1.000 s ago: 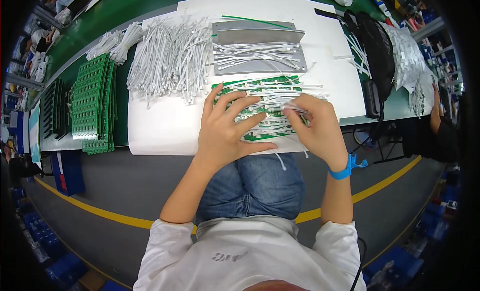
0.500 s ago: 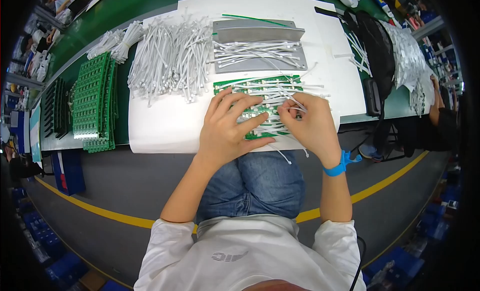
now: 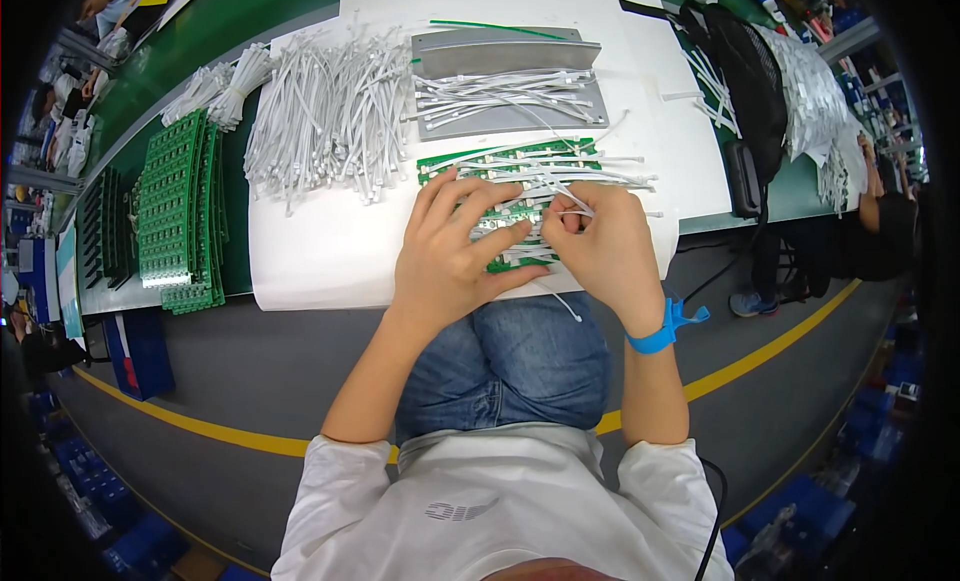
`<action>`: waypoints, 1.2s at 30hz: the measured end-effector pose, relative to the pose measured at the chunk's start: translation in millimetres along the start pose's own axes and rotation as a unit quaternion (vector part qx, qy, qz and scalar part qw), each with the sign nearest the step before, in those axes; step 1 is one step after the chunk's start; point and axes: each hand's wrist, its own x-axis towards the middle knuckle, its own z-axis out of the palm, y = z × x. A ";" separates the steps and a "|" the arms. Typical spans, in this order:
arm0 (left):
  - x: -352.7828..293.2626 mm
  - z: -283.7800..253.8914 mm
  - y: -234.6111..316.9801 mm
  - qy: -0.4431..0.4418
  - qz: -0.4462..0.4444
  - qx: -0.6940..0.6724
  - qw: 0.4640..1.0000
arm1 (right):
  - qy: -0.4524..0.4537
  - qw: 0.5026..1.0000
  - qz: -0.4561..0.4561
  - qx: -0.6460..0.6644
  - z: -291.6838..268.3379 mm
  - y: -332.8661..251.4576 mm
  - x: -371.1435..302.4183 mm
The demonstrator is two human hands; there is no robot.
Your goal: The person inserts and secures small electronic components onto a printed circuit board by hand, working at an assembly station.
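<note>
A green circuit board panel point(image 3: 436, 166) lies on the white sheet before me, with several thin white wire leads point(image 3: 615, 161) across it, small pale pieces at their ends. My left hand point(image 3: 440, 243) rests over the panel's left part, fingers spread and touching it, thumb along its near edge. On the right side, my right hand point(image 3: 603, 243) pinches a white wire lead at the panel. Its fingertips partly hide that lead's end. One loose lead hangs past the near edge. A blue band point(image 3: 660, 331) circles my right wrist.
Beyond the panel, a grey metal bracket point(image 3: 500, 56) holds more white leads. A large pile of leads point(image 3: 325, 116) lies to its left. Stacked green panels point(image 3: 180, 206) stand at far left. At right are a black bag point(image 3: 745, 91) and a silvery bag point(image 3: 810, 101).
My right hand has moved slightly left over the panel, its pinch kept closed. The left hand stays spread on the panel. The whole view has shifted a little.
</note>
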 end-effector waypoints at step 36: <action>1.2 -5.5 -6.4 0.012 -0.048 -0.095 0.994 | 0.243 0.962 -0.117 0.033 -27.2 14.8 3.9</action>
